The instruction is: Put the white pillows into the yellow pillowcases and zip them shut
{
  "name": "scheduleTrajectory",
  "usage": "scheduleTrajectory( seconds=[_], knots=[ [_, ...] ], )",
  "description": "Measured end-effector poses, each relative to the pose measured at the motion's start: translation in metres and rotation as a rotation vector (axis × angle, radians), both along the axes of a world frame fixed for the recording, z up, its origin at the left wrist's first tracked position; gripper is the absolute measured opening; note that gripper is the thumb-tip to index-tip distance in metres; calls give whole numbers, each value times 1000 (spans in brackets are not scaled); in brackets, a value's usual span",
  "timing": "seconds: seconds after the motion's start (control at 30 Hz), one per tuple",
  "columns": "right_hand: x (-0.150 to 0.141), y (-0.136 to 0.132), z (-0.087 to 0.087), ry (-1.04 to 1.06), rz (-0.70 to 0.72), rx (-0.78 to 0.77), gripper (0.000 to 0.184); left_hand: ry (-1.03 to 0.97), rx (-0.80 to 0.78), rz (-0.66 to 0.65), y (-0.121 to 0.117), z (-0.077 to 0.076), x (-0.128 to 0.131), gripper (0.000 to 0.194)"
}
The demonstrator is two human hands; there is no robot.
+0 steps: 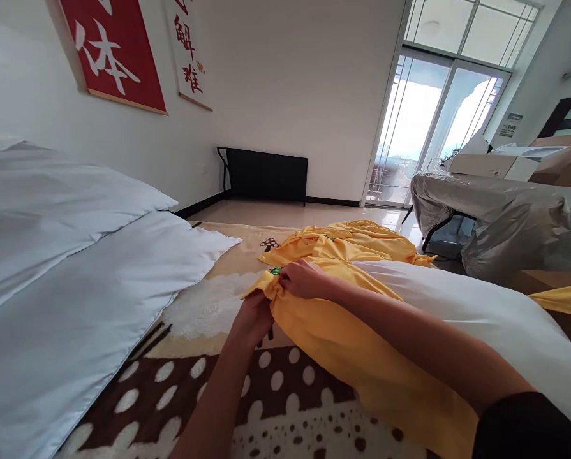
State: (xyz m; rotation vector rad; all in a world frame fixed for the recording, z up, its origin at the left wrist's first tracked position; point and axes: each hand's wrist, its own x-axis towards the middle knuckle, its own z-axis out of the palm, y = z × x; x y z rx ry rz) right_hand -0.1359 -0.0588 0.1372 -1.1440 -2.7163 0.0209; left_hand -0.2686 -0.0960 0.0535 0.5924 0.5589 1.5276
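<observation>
The yellow cloth (pixel 323 328) lies on the patterned blanket (pixel 208 389), running beneath our right forearm, so the blanket probably bears most of its weight. The fingers of our left hand (pixel 252 319) grip its bunched edge, and those of our right hand (pixel 304 279) close on it beside a green patch (pixel 275 271), likely to keep the gathers together. The white pillows (pixel 122 287) sit leftward, perhaps leaving us room.

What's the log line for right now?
left hand: gripping yellow cloth | right hand: gripping same cloth, near left hand | patterned blanket: underneath
</observation>
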Motion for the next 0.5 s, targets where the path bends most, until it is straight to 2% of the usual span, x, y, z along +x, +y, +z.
scheduleTrajectory(
  seconds=[0.1,0.2,0.37,0.5],
  knots=[
    [-5,4,-5,22,-63,26,20,-67,30,13,2,-3,6,36],
    [-1,-3,-2,20,-30,135,17,-125,-17,3,4,-9,6,28],
    [7,-24,-7,46,103,258,14,-214,-50,-17,6,-20,6,25],
    [21,-35,-17,58,302,220,16,-294,-31,-54,4,-26,17,32]
  ],
)
